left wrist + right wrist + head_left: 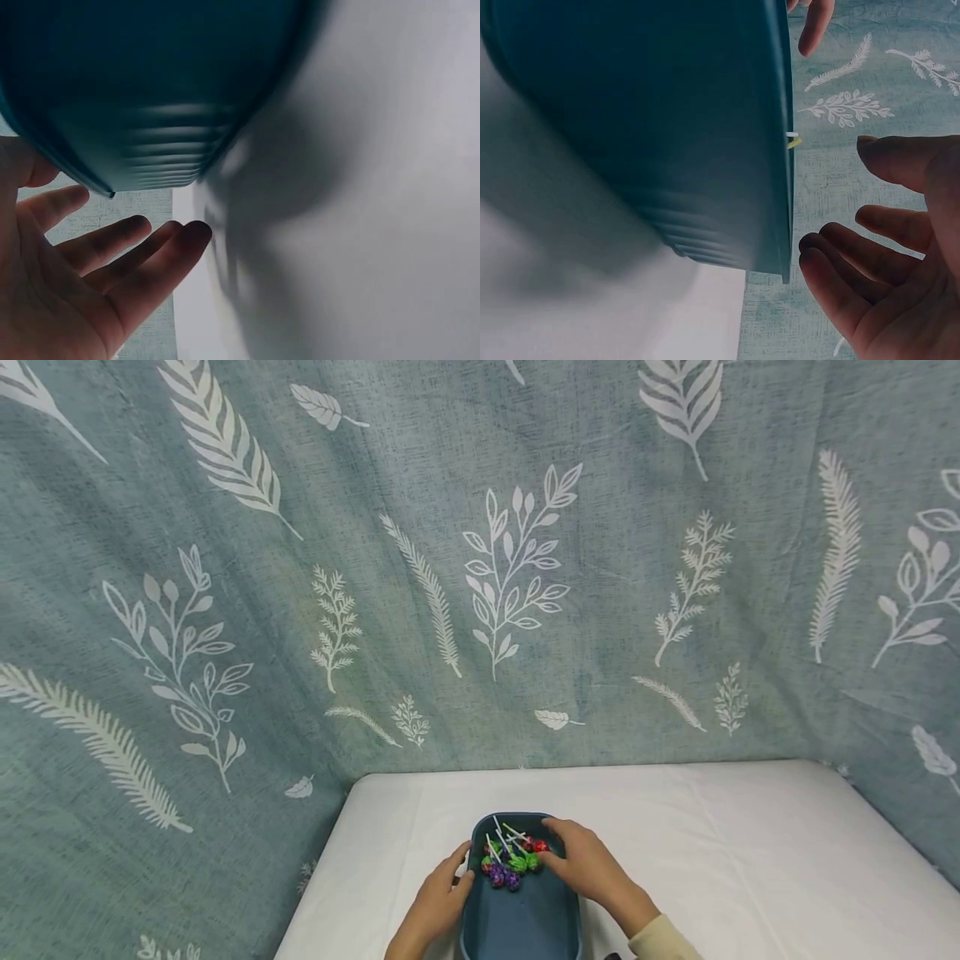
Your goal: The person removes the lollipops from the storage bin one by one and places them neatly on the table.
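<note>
A dark blue plastic tray with rounded corners is on the white-covered table. Several lollipops in green, purple and red wrappers lie bunched in its far half, their white sticks pointing up and away. My left hand is at the tray's left side, its thumb by the rim and its fingers spread loosely in the left wrist view. My right hand reaches over the far right rim, thumb beside the lollipops. In the right wrist view its fingers are loosely bent with nothing between them.
The white tabletop extends to both sides of the tray and behind it. A blue-green curtain with white leaf prints hangs behind the table and along its sides. Part of a small black object shows below the right sleeve.
</note>
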Tool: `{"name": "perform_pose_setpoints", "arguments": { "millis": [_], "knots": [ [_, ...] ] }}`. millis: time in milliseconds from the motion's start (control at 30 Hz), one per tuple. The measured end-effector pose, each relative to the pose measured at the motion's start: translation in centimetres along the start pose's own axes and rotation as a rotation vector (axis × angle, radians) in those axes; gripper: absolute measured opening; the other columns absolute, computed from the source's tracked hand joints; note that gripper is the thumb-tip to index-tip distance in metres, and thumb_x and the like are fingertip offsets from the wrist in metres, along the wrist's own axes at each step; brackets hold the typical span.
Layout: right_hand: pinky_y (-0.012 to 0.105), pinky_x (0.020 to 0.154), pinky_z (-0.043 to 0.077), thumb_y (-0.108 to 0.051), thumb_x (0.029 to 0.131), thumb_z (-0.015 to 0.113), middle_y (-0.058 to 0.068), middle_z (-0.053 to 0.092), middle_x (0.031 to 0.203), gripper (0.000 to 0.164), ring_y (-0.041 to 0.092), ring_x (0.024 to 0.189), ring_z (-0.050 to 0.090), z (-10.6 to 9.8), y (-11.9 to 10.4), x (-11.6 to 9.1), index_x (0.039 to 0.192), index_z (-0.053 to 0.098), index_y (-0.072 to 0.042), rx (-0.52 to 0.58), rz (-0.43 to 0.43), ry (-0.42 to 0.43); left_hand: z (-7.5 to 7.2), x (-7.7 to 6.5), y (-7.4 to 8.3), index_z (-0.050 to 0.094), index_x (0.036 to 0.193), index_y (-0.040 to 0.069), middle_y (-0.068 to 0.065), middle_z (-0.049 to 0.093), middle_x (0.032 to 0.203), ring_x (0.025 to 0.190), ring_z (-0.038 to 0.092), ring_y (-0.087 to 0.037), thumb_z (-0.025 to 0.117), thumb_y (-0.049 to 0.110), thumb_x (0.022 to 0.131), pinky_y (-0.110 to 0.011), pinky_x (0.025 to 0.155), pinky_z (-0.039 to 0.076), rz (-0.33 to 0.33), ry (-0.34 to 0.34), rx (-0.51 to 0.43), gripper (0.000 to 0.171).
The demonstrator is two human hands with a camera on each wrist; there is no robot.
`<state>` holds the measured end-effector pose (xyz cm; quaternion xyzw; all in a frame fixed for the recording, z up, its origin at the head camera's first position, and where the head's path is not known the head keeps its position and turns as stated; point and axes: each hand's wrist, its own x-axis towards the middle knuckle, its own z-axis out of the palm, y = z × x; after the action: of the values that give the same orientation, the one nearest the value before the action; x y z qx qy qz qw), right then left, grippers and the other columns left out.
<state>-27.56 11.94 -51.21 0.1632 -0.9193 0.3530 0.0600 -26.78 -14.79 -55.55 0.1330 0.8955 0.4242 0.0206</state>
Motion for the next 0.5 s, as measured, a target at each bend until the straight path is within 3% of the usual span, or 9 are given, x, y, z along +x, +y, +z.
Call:
{"name": "perform_pose_setpoints", "arguments": {
  "millis": [333,500],
  "knots": [
    [0.058,0.098,0.047,-0.017,0.088,0.079,0.020,0.066,0.124,0.050,0.040,0.117,0.061,0.78,0.15,0.56,0.130,0.063,0.004,-0.005,0.029,-0.015,0.96,-0.04,-0.25,0.043,0.152,0.004,-0.027,0.056,0.139,0.104,0.069,-0.035,0.051,0.019,0.106,-0.058,0.089,0.051,-0.021,-0.008,-0.062,0.050],
    [0.054,0.088,0.051,-0.017,0.087,0.079,0.018,0.069,0.114,0.048,0.033,0.101,0.065,0.59,-0.36,0.90,0.128,0.064,0.005,-0.012,0.033,-0.003,1.02,-0.04,-0.27,0.042,0.153,0.005,-0.028,0.055,0.139,0.107,0.068,-0.038,0.050,0.018,0.106,-0.058,0.091,0.051,-0.017,-0.003,-0.088,0.050]
  ]
}}
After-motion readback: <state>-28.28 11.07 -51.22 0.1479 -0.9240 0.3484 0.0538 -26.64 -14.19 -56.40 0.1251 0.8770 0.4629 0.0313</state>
